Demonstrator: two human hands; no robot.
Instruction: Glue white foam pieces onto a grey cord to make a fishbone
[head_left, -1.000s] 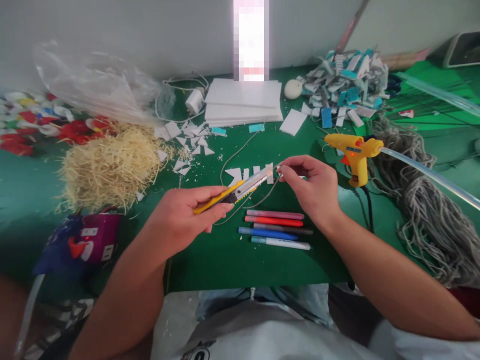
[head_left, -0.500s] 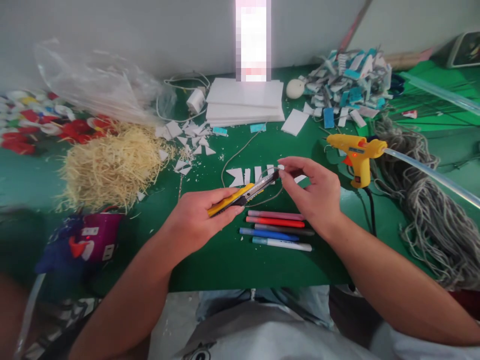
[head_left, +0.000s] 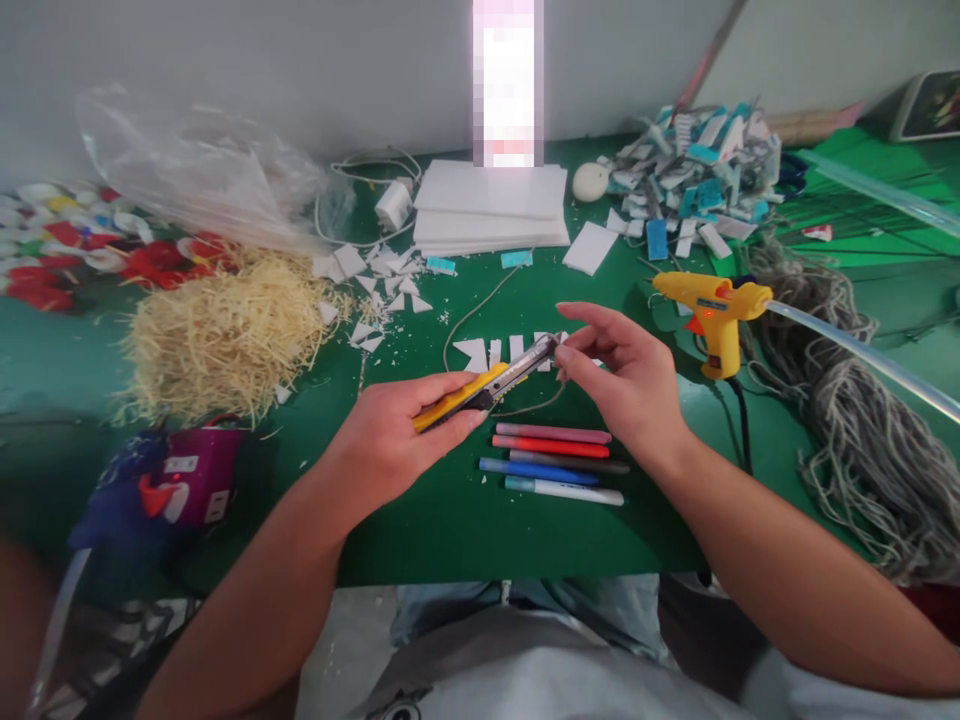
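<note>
The left hand (head_left: pixel 394 425) is closed around the handle of a yellow utility knife (head_left: pixel 454 400), which slants up and to the right over the middle of the green bench (head_left: pixel 525 550). The blade end reaches the right hand (head_left: pixel 626 375), whose thumb is at the tip while the index finger is lifted apart from it; whether the other fingers pinch anything there cannot be told. A thin gray cord (head_left: pixel 484 296) loops across the bench around the blade, its near stretch curving up toward the right thumb. Just beyond the blade, small white cut pieces (head_left: pixel 472 354) lie in a row, partly hidden by the knife. On the near side, five marker pens (head_left: pixel 551 467), pink, red, black, blue and white, lie roughly parallel. A yellow hot glue gun (head_left: pixel 716 318) rests to the right of the right hand, beside a bundle of gray yarn (head_left: pixel 862 430). Farther back are a stack of white boards (head_left: pixel 491 195) and, to its right, a heap of white and blue scraps (head_left: pixel 697 165). A mound of pale straw (head_left: pixel 225 335) sits beyond the left forearm.
</note>
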